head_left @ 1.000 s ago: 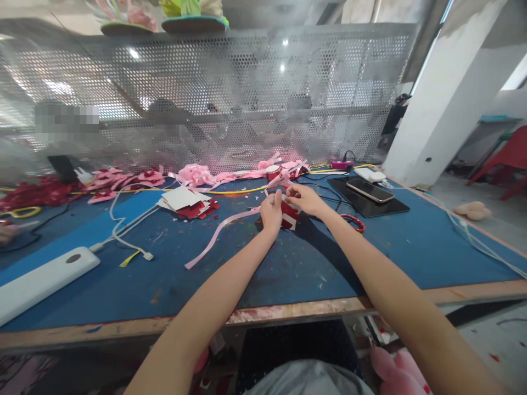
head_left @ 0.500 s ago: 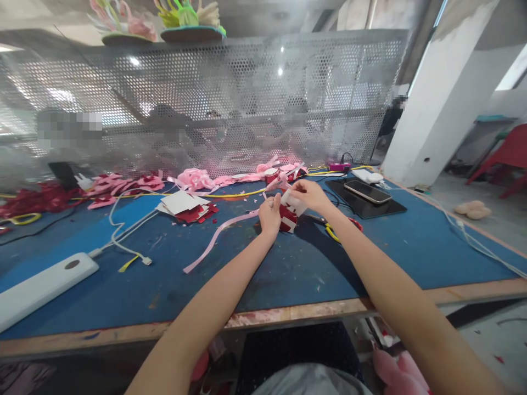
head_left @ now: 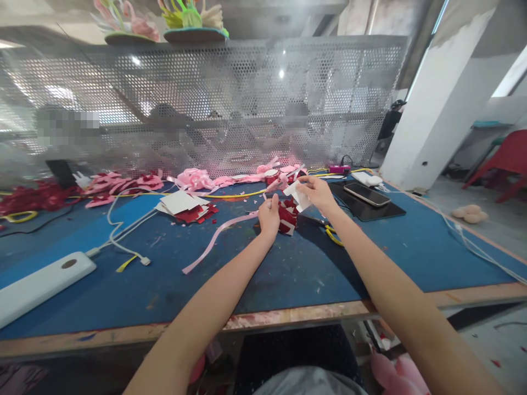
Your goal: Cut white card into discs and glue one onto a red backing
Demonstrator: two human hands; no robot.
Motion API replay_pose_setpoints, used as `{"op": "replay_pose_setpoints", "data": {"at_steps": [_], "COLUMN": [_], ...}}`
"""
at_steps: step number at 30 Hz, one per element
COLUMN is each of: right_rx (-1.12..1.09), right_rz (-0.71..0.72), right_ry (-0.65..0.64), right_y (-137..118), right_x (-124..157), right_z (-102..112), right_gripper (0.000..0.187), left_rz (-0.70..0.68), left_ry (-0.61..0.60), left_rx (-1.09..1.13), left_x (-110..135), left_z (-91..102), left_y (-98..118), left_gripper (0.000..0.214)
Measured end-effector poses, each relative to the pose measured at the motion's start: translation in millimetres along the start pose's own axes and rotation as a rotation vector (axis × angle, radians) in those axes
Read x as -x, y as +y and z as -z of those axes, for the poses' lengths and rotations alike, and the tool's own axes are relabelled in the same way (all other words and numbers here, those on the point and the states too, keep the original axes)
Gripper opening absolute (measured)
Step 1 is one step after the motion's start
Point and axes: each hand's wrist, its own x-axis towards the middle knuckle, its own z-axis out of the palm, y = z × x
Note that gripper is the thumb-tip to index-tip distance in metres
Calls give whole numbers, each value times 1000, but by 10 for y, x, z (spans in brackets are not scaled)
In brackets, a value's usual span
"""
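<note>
My left hand [head_left: 269,214] is closed round a red and white paper piece [head_left: 287,216] held just above the blue table [head_left: 164,280]. My right hand [head_left: 316,193] pinches a small white strip of paper [head_left: 298,196] lifted up and to the right of the red piece. A long pink ribbon [head_left: 218,235] trails from my left hand across the table toward the left. Yellow-handled scissors [head_left: 331,232] lie under my right forearm.
A stack of white and red cards [head_left: 186,204] lies left of my hands. Pink and red ribbon bows [head_left: 193,177] line the perforated metal screen [head_left: 214,99]. A phone [head_left: 366,193] on a black tablet sits at right. A white power strip [head_left: 39,286] and cables lie at left.
My right hand has pulled up and away to the right, peeling a white strip off the red piece. My left hand has stayed in place, holding the piece.
</note>
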Motion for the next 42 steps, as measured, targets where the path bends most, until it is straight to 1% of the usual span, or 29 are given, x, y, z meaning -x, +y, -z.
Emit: {"op": "replay_pose_setpoints", "data": {"at_steps": [2,4,8,12,14,17,19,21,25,29,31,35,37,39,42], "right_rx": [-6,-6,-20,-16,43,196,300,381,475,487,466,418,416,441,528], "right_rz": [28,52,48,58,67,104,149,197,262,279,265,235,244,270,337], "right_ry": [3,-23,-193,-273,-335,-460,-499,-489,-423,-388,-394,-418,-439,-477,-501], "right_y": [-58,-136,-273,-319,-321,-303,-268,-213,-86,-22,-36,-120,-150,-143,-56], "right_x": [11,40,112,153,168,189,198,202,211,205,185,138,137,158,212], "right_z": [10,25,58,95,100,59,2,-65,-177,-203,-159,-22,6,-22,-150], "right_gripper": [21,20,25,29,26,16,9,6,11,7,5,23,29,27,15], "left_rz": [5,21,54,58,54,43,36,34,55,73,66,44,44,54,77], "left_ry": [6,6,-4,3,14,23,16,-13,-76,-60,-53,-47,-39,-31,-27], "left_rx": [3,8,21,24,22,24,37,62,103,87,65,17,-2,-12,-11], "left_x": [-6,-18,-58,-92,-97,-90,-82,-77,-83,-88,-84,-75,-78,-89,-104], "left_z": [-3,-11,-28,-21,-8,9,14,14,8,8,12,23,29,35,47], "left_y": [-18,-38,-86,-112,-112,-107,-104,-104,-105,-106,-104,-92,-91,-99,-121], "left_gripper": [47,44,38,36,37,41,44,45,45,47,48,49,50,51,51]}}
